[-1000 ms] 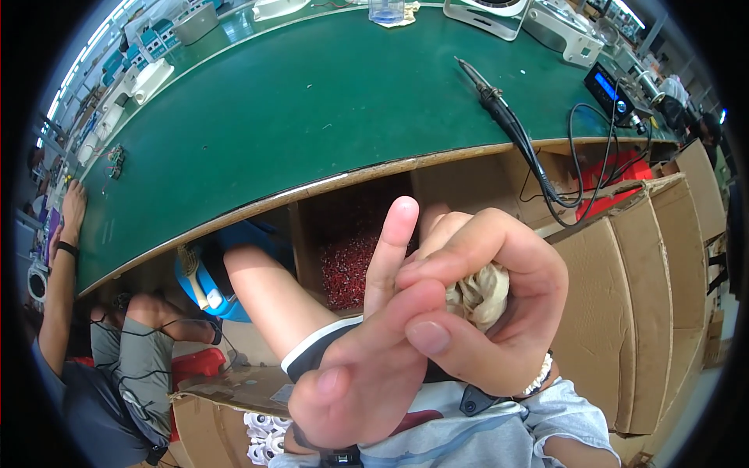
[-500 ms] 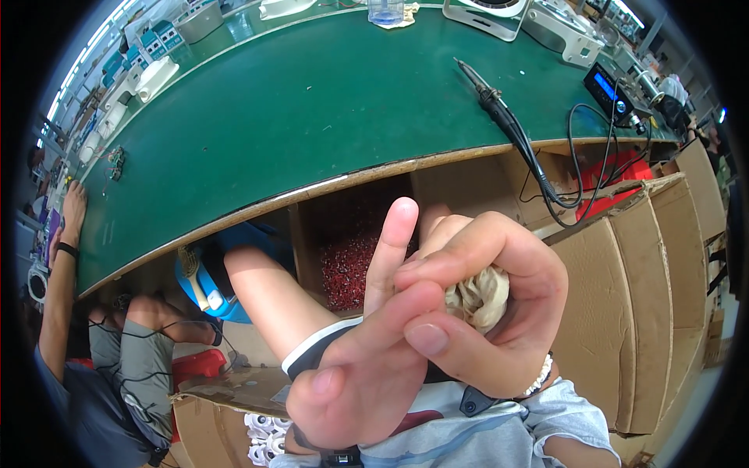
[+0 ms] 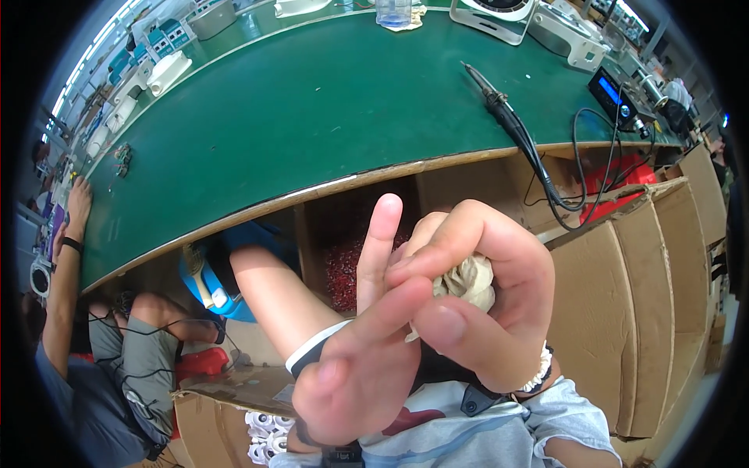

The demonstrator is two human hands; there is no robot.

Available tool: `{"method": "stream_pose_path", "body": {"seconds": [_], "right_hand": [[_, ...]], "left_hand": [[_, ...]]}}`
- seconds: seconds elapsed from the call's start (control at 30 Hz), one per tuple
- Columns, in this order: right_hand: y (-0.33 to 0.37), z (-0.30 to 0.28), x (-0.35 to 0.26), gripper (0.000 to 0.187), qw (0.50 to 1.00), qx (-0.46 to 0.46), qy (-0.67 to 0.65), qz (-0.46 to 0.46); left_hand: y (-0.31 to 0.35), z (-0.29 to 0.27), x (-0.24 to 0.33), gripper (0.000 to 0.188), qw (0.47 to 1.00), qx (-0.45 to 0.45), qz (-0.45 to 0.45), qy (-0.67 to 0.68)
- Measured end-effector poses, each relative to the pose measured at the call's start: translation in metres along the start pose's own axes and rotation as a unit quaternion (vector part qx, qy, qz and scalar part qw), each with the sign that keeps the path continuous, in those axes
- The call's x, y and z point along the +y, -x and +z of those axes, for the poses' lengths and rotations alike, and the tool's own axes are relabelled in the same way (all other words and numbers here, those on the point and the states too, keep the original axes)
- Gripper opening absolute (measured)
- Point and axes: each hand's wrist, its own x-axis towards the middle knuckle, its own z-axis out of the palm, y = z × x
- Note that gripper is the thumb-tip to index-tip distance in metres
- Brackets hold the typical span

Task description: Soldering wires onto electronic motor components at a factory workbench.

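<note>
Both my hands meet in front of my lap, below the bench edge. My right hand (image 3: 515,288) is closed, its fingers curled around a crumpled cream-coloured, soft-looking bundle (image 3: 470,282) in the palm. Its thumb and fingertips come up against the fingers of my left hand (image 3: 363,366). That left hand is palm up, with one finger pointing upward and another reaching toward the right thumb. A small cream scrap shows below the right thumb; whether it is part of the bundle is hidden.
On the green bench (image 3: 289,125) lies a soldering iron (image 3: 503,109), wired near a black control box (image 3: 614,95). A clear container (image 3: 394,13) stands at the back. Cardboard boxes (image 3: 597,312) flank me on the right. At left, a co-worker's arm (image 3: 62,288) rests on the bench.
My right thumb has shifted left, and the bundle has moved slightly left and up with the right hand. A cream scrap now shows below the thumb. The left hand's raised finger has moved slightly left.
</note>
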Motion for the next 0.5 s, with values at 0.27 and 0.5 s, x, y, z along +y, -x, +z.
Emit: {"method": "stream_pose_path", "body": {"seconds": [0.27,0.5], "right_hand": [[0.0,0.007,0.005,0.018,0.999,0.012,-0.03,-0.017],[0.001,-0.002,0.009,0.017,0.999,0.031,-0.01,-0.012]], "left_hand": [[0.003,-0.009,0.011,0.061,0.993,-0.071,-0.041,-0.082],[-0.002,-0.013,0.003,0.062,0.994,-0.075,-0.056,-0.064]]}}
